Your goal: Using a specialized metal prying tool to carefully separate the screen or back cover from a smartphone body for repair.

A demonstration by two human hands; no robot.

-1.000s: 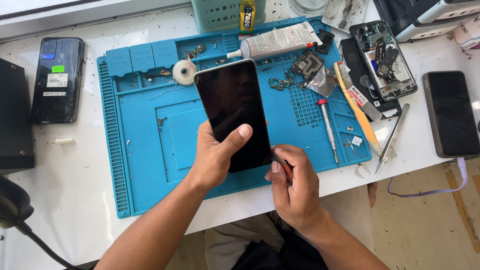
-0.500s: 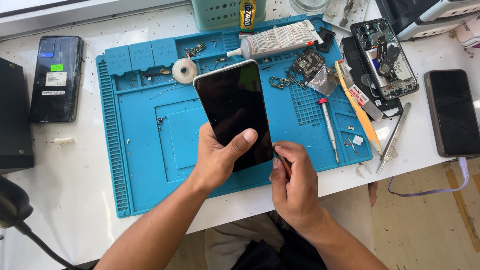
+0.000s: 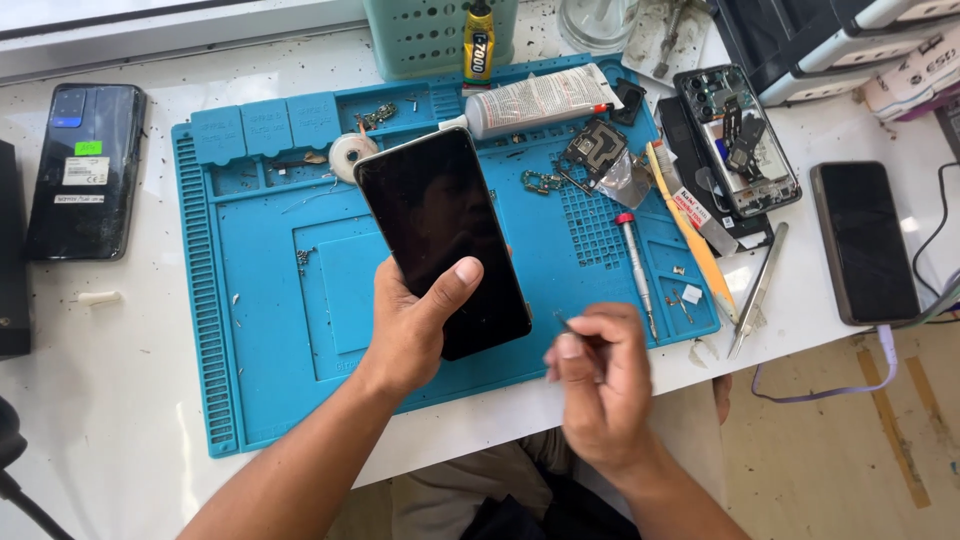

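Note:
My left hand (image 3: 412, 325) grips a black smartphone (image 3: 440, 235) from below, thumb laid across its dark screen, holding it tilted above the blue repair mat (image 3: 260, 300). My right hand (image 3: 600, 385) is just right of the phone's lower edge, fingers pinched on a small thin dark tool (image 3: 566, 322) whose tip points toward the phone. The hand is slightly blurred.
On the mat lie a glue tube (image 3: 535, 100), a tape roll (image 3: 350, 153), small phone parts (image 3: 590, 150) and a screwdriver (image 3: 635, 270). An opened phone (image 3: 735, 140), tweezers (image 3: 758, 290) and a yellow tool (image 3: 690, 240) sit right. Other phones rest at left (image 3: 85, 170) and right (image 3: 865, 240).
My right hand has shifted rightward, away from the phone's bottom corner, with the small tool still pinched. The left hand keeps the phone in nearly the same place.

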